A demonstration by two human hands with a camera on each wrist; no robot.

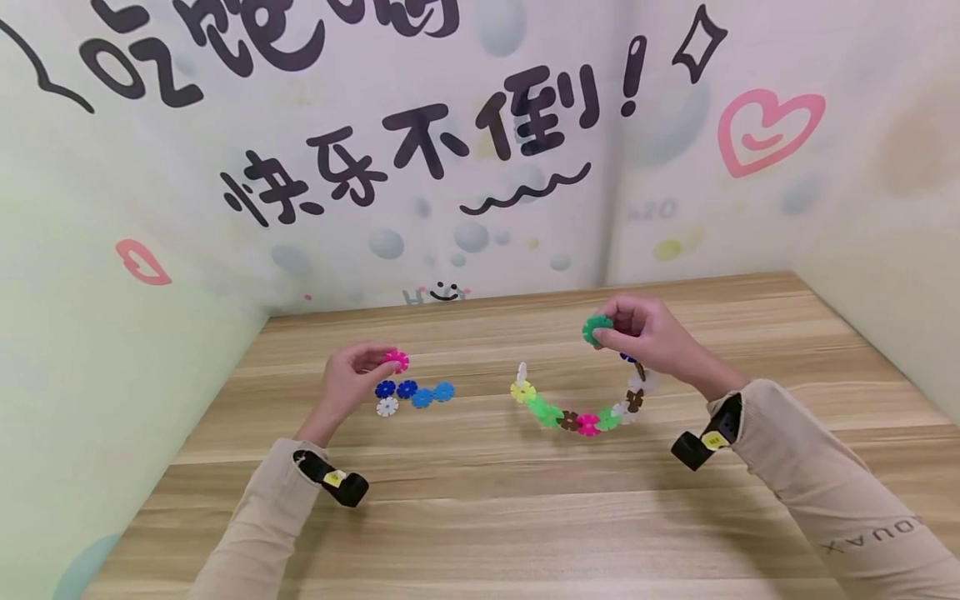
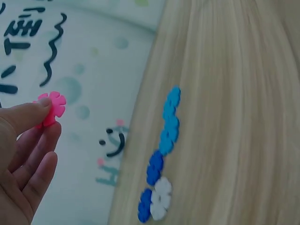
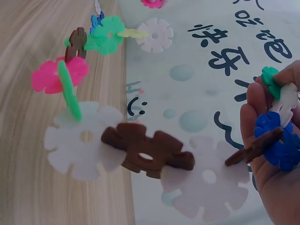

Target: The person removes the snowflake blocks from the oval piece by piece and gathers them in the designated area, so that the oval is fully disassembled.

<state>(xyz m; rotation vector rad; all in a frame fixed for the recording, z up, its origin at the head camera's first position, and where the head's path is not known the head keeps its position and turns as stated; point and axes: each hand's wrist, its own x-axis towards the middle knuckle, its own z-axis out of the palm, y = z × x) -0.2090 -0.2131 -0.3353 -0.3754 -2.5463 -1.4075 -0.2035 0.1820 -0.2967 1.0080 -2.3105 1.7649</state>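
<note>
My left hand [image 1: 350, 382] pinches a pink notched disc [image 1: 399, 360] between thumb and fingers. That pink disc also shows at the left of the left wrist view. In my right hand [image 1: 654, 337] is a teal-green notched disc [image 1: 596, 330], the end piece of a chain of interlocked discs [image 1: 588, 425]. The chain hangs in a curve to the left, in white, brown, green, pink and yellow. A white disc [image 1: 522, 372] ends it on the far side. In the right wrist view a blue disc [image 3: 276, 143] lies against the right palm.
Just right of my left hand, two dark blue discs [image 1: 407, 389], two lighter blue discs [image 1: 444, 391] and a white disc [image 1: 387, 407] lie on the wood-grain table [image 1: 480, 533]. A printed backdrop [image 1: 420, 242] stands along the table's back edge.
</note>
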